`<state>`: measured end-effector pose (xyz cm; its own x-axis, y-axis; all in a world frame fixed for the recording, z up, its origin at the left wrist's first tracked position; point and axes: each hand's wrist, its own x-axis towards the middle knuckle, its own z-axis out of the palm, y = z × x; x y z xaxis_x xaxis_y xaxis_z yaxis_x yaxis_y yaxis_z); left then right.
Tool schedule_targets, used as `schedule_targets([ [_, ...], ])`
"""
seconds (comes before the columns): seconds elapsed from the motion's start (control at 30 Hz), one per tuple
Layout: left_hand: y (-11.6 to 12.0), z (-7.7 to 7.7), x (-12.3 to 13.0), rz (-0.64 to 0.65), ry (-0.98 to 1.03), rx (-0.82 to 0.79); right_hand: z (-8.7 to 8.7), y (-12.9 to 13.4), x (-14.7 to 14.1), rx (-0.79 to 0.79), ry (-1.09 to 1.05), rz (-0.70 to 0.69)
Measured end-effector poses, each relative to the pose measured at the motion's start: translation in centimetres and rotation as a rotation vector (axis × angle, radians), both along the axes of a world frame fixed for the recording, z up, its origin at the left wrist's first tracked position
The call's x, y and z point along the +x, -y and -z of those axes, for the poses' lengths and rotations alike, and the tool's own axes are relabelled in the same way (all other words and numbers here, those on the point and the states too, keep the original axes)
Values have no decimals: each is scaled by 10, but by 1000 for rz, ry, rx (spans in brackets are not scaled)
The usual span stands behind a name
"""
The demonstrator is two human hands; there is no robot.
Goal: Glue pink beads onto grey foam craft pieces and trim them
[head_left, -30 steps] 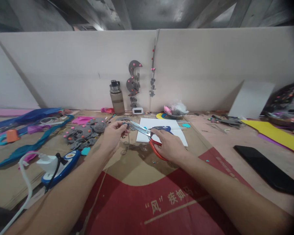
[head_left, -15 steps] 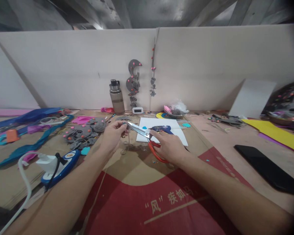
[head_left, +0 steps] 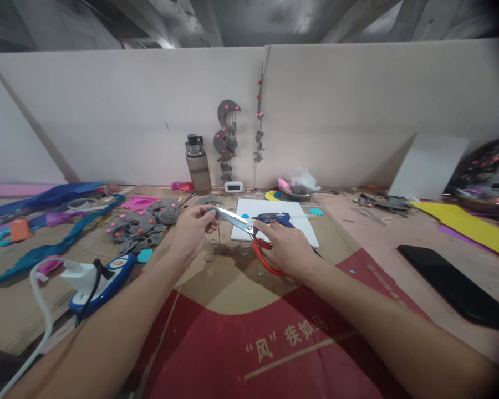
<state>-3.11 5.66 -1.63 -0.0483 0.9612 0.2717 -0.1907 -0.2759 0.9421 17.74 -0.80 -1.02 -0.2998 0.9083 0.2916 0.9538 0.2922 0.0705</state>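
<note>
Scissors (head_left: 238,220): 10 o'clock from right hand (head_left: 289,246) | long axis 10-to-4 o'clock, tips nearest left hand (head_left: 195,230), contact unclear | right: wrapped round red handles (head_left: 267,266) | left: fingertips pinching thin cord (head_left: 219,235)

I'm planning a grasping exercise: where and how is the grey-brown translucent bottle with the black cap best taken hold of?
Probably around the middle of the bottle, from the near side: it stands upright, its body roughly cylindrical, with the tall white panel close behind.

scissors (head_left: 249,228) block rightward path from left hand (head_left: 194,230)
</note>
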Motion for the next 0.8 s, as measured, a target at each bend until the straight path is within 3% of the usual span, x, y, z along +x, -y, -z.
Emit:
schedule_targets([
  [0.8,-3,1,-1,32,40,-95,1,-1,2,14,23,-39],
])
